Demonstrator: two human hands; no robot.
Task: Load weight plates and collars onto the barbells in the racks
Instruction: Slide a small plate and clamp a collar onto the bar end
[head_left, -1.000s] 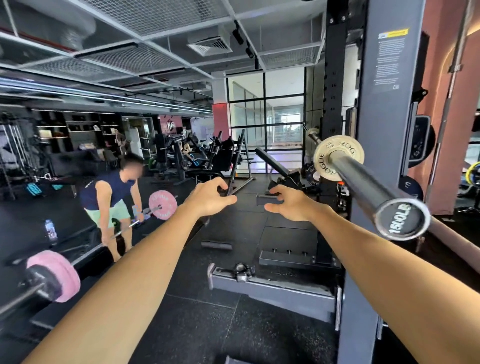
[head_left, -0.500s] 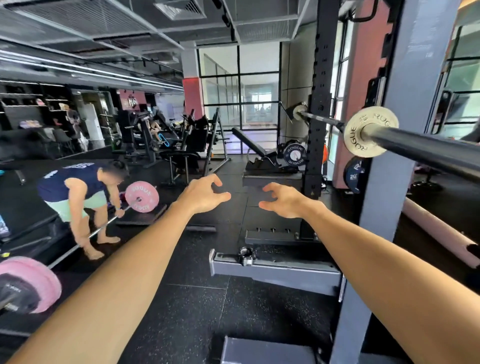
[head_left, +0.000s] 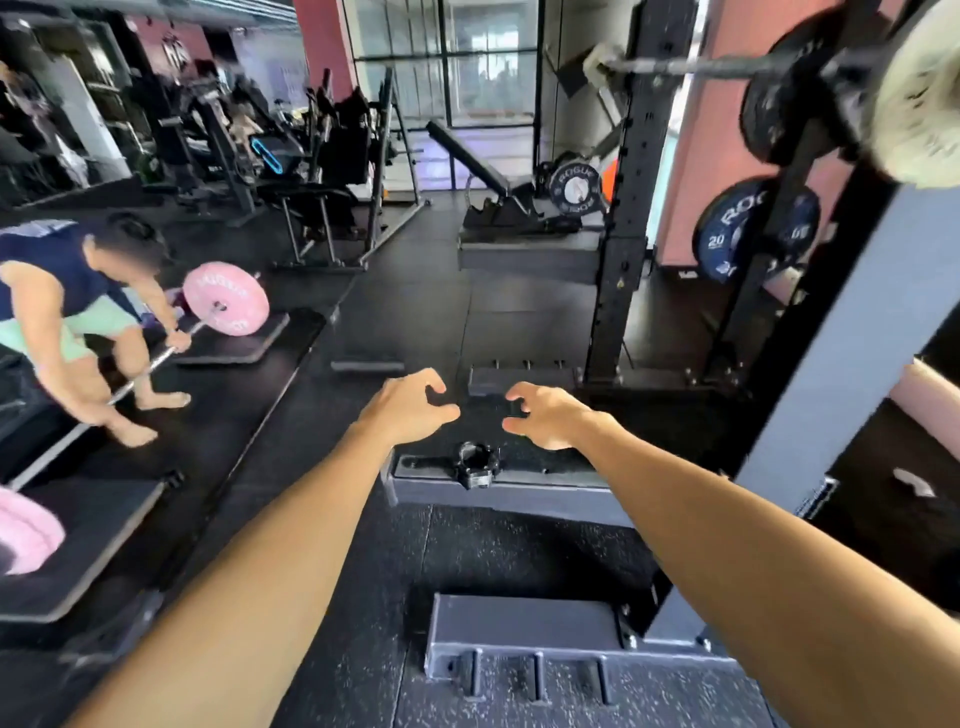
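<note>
Black speckled rubber flooring (head_left: 291, 525) covers a gym hall with glazed panels at 12 o'clock. Both bare arms reach forward from 6 o'clock toward the centre. The left hand (head_left: 408, 408) is empty, its fingers loosely curled with thumb and forefinger apart. The right hand (head_left: 550, 415) is likewise empty, fingers loosely bent and spread, level with the left and separated from it by a small gap. Just below that gap, a black collar (head_left: 475, 464) sits on the grey base beam (head_left: 519, 493) of the rack; neither hand touches it. A grey upright (head_left: 841, 343) of the rack rises at 3 o'clock, and a black perforated upright (head_left: 631, 208) stands at 1 o'clock. The racked barbell (head_left: 691, 66) crosses the frame at 1 to 2 o'clock, with a pale plate (head_left: 919, 88), blurred, on its near end at the upper right corner. A blue plate (head_left: 748, 228) marked 20 hangs on a storage peg behind the grey upright, a dark plate (head_left: 779, 98) above it. An adjustable bench (head_left: 483, 171) stands at 12 o'clock. At 9 o'clock another person (head_left: 78, 317) bends over a floor barbell bearing a pink plate (head_left: 226, 299). A second pink plate (head_left: 26, 530) shows at 8 o'clock, cut by the frame edge.
</note>
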